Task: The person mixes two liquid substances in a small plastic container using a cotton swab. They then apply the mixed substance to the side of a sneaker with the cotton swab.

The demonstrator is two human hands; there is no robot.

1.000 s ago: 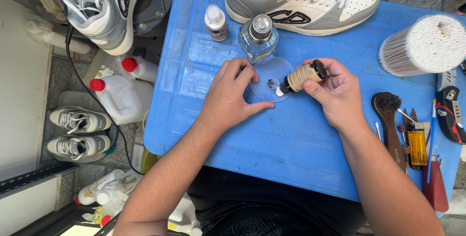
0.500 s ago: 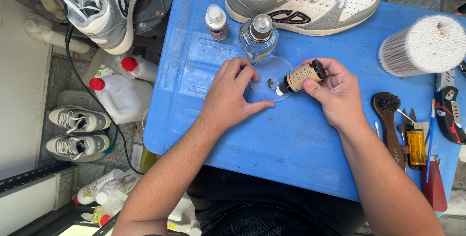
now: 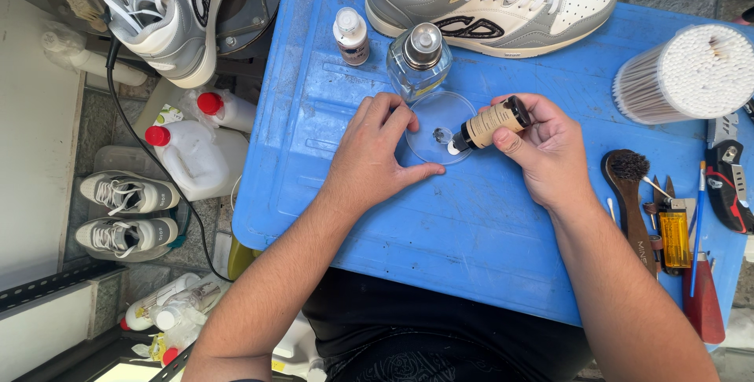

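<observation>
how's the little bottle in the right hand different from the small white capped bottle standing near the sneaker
The dropper bottle is dark with a tan label; the white-capped bottle is pale with a white cap. The dropper bottle is tipped on its side in the right hand, tip over the clear dish; the white-capped bottle stands upright and untouched on the blue lid. Both are small and labelled.

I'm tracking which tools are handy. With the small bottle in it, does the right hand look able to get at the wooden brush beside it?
Probably not without first putting down the small bottle: the right hand is wrapped around it. The wooden brush lies just right of that wrist on the blue lid, with nothing between them.
</observation>
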